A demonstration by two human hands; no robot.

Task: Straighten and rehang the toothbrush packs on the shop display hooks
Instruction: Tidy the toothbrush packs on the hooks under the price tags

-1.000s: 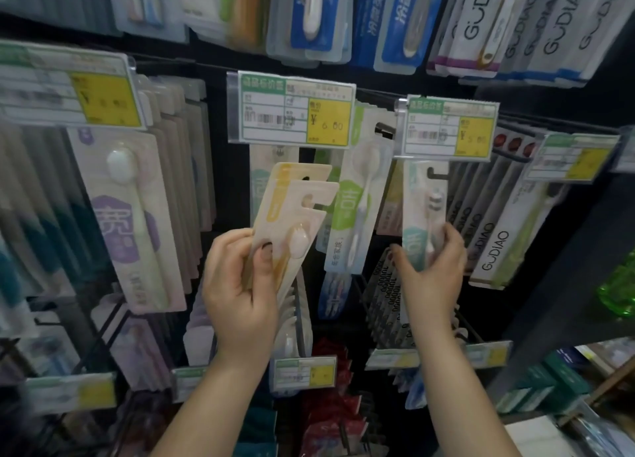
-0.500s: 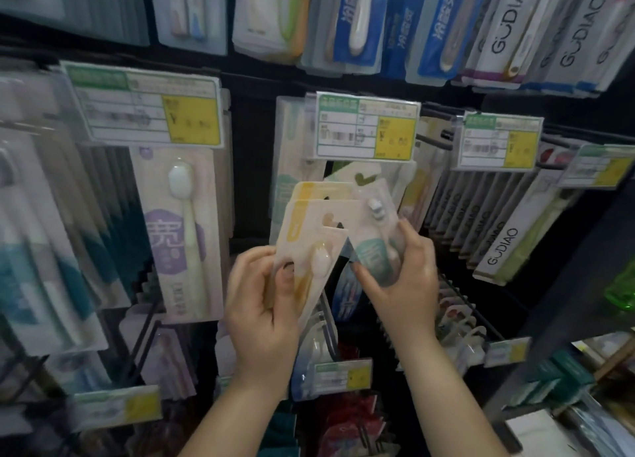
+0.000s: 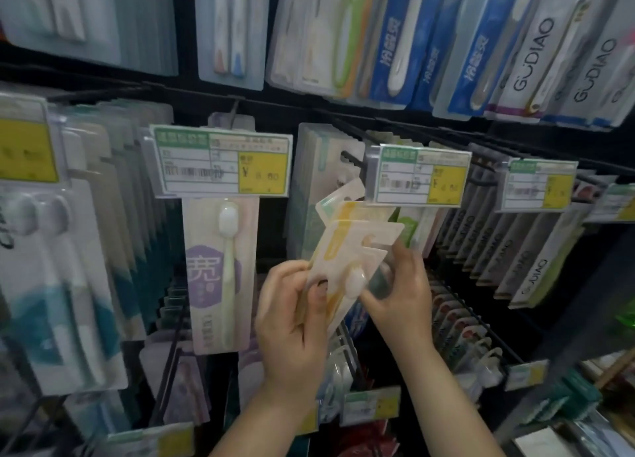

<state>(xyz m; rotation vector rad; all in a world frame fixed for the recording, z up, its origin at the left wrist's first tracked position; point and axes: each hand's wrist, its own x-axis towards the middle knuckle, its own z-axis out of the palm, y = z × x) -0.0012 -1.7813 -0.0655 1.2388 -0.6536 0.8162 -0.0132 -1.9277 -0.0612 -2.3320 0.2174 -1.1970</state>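
We are holding a small fan of packs (image 3: 347, 250) in front of the display, just below and left of the middle price tag (image 3: 421, 175), which we are taking as our landmark. Our left hand (image 3: 292, 322) is gripping the lower part of the fan: its fingers (image 3: 285, 278) are curling round the left edge from behind, and the thumb is pressing on the front card, so the packs are sitting pinched between thumb and fingers. The packs are tilting to the right, with their hang holes uppermost, close under the tag's left corner but on no hook.

Our right hand (image 3: 402, 295) is meeting the fan from the right, below the tag. Its fingers are curling round the right edge and the back of the packs, with the thumb lying across the front near the white brush head (image 3: 355, 281). How many packs it is holding we cannot tell.

Left of the tag, a purple pack (image 3: 220, 274) is hanging straight under its own tag (image 3: 220, 162). A bare hook (image 3: 350, 159) is showing just left of our landmark, above the fan. Right of the tag, rows of GUDIAO packs (image 3: 529, 260) are hanging edge-on.
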